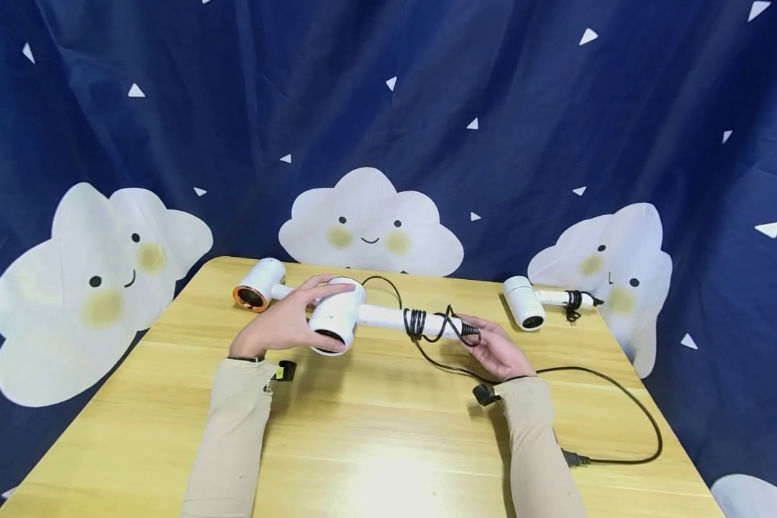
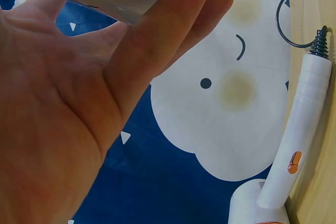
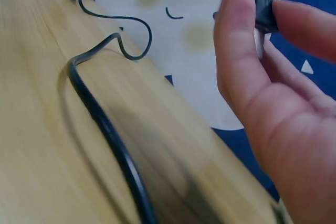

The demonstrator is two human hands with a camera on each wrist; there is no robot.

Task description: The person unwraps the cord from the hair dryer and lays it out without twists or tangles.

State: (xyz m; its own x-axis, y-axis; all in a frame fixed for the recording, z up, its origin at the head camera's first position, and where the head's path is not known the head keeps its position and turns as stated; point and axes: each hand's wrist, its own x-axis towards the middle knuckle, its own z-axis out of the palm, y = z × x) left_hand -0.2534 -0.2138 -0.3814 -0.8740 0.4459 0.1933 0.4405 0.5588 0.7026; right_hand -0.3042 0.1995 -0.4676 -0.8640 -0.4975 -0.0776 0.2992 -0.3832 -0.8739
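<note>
Left fingers grip a white T-shaped plastic hair dryer, right fingers a black cord end; keep black coils between them snug.

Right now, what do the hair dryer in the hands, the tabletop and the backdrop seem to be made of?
Held hair dryer: probably hard plastic, white and smooth, judging by its even, seamless-looking handle.
Tabletop: wood or wood-look laminate; pale grain shows, and a bright glare suggests a glossy finish.
Backdrop: likely printed fabric with a slight sheen; it hangs in soft folds.
</note>
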